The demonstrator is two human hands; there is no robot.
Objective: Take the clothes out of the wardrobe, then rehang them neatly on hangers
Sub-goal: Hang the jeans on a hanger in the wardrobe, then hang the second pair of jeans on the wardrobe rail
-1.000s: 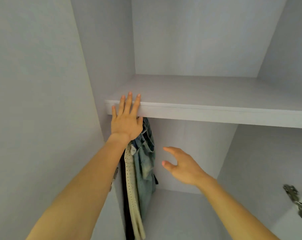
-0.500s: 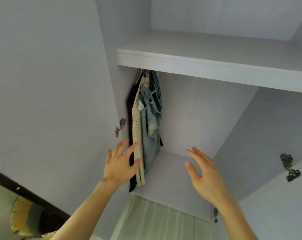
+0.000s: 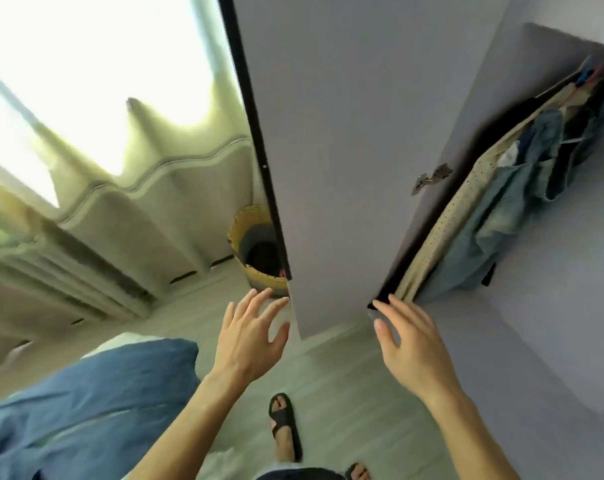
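Note:
The open wardrobe [image 3: 553, 306] fills the right side, and its door [image 3: 345, 150] stands open in the middle of the view. Inside hang a denim garment [image 3: 508, 216], a cream dotted garment [image 3: 442, 233] and a dark garment [image 3: 408, 258], pressed together against the left wall on hangers. My left hand [image 3: 250, 336] is open, fingers spread, just below the door's lower corner. Also open, my right hand [image 3: 409, 344] hovers just below the hems of the hanging clothes and holds nothing.
A woven yellow basket [image 3: 240, 233] stands on the floor behind the door. Pale curtains [image 3: 103, 209] cover the bright window on the left. A blue duvet [image 3: 86, 403] lies at the lower left. My sandalled foot [image 3: 285, 424] rests on the light wooden floor [image 3: 363, 393].
The view has swung down and to the left, away from the upper shelf. Both hands have dropped from the shelf and the clothes to the level of the door's lower corner.

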